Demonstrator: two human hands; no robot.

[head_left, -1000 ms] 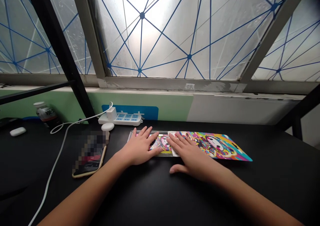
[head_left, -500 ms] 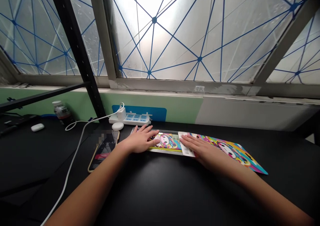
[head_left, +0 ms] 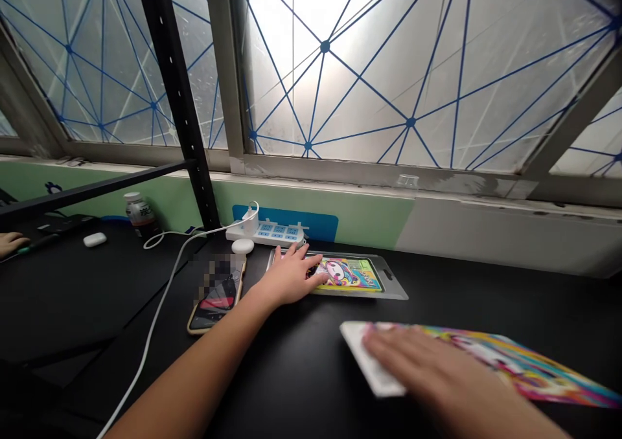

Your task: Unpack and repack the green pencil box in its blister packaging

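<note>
My left hand (head_left: 291, 274) lies with fingers spread on the left part of a clear plastic blister pack (head_left: 396, 289). Inside the pack shows a bright, cartoon-printed item (head_left: 357, 274); what exactly it is I cannot tell. Closer to me, my right hand (head_left: 427, 361) grips a colourful cardboard card (head_left: 544, 368) with a cartoon face and a white end. The fingers rest over the card's top; the thumb is hidden. Hand and card are smeared by motion, and the card looks lifted off the black table (head_left: 286, 368).
A phone (head_left: 218, 296) lies left of my left forearm, with a white cable (head_left: 155, 309) beyond it. Behind are a power strip (head_left: 272, 232), a white earbud case (head_left: 243, 246) and another (head_left: 94, 239), and a bottle (head_left: 140, 215). Another person's hand (head_left: 12, 243) shows at far left.
My right hand has drawn the card away from the blister pack, toward me and to the right, uncovering the pack's right end. My left hand stays on the pack. The view has shifted somewhat.
</note>
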